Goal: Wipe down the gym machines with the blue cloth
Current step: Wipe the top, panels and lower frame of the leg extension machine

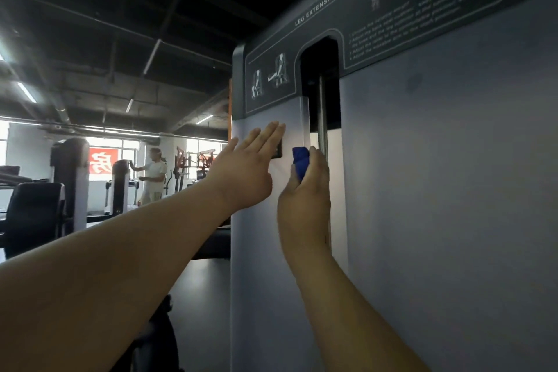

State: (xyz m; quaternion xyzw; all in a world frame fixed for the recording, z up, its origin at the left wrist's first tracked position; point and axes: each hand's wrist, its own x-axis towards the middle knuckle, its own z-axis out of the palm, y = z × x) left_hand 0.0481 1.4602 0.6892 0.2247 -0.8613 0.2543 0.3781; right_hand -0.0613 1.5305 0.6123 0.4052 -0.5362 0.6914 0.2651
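A tall leg extension machine [437, 175] fills the right half of the view, with a pale grey shroud and a dark instruction panel on top. My right hand [305, 190] grips the bunched blue cloth [300, 161] against the shroud, just left of the vertical slot with its steel guide rod. My left hand [247, 169] is held flat with straight fingers, its fingertips on the shroud's left strip near a small dark plate.
The dark slot [320, 90] runs down the shroud's middle. Behind on the left stand other machines, a black padded seat [33, 214], a red banner at the windows, and a person [152, 175] in light clothes at a machine. Grey floor lies below.
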